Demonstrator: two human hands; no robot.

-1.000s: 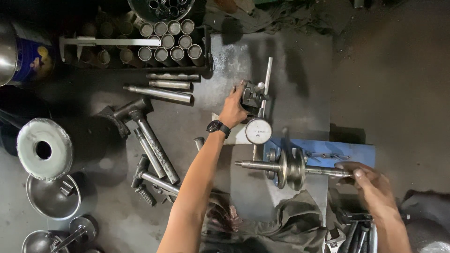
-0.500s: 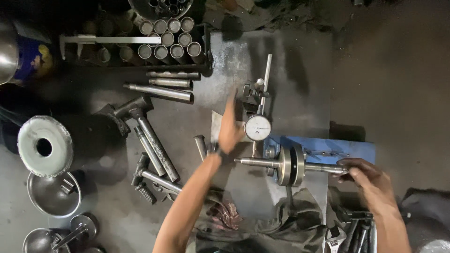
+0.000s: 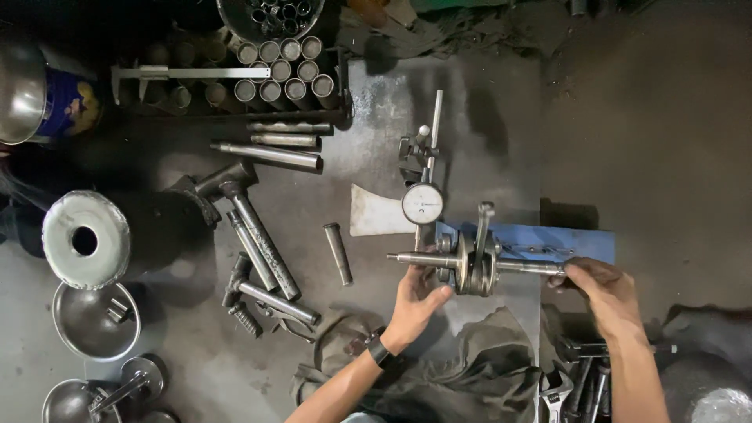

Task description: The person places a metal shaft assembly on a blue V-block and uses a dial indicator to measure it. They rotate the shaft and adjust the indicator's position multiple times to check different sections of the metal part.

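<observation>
Crankshaft (image 3: 470, 262) between left hand (image 3: 417, 298) and right hand (image 3: 599, 290).

Dim, grimy concrete floor (image 3: 642, 141) under a worn metal plate (image 3: 470, 117).

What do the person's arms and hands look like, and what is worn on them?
Both arms are bare, with no sleeves and no gloves in view. The left hand has a dark wristwatch with a black band on its wrist. The right hand shows nothing worn on its wrist or forearm. No rings can be made out on the fingers; they are too small to tell.
</observation>
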